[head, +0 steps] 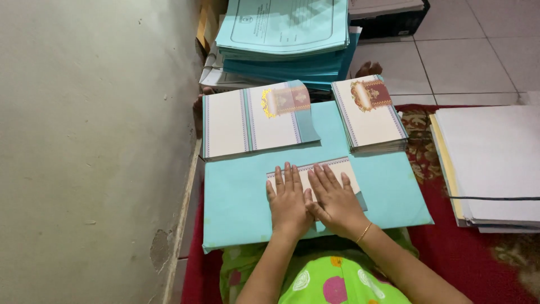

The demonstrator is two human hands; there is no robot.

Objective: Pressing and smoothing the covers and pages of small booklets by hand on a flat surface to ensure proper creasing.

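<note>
Both hands lie flat, fingers spread and pressing — the left hand and right hand side by side on a folded card that rests mid-way on a light blue board across the lap. The card looks thin, light and easily creased, best taken by its free edges. Just beyond sit a stack of unfolded cards and a stack of folded cards — neither blocks the hands
</note>
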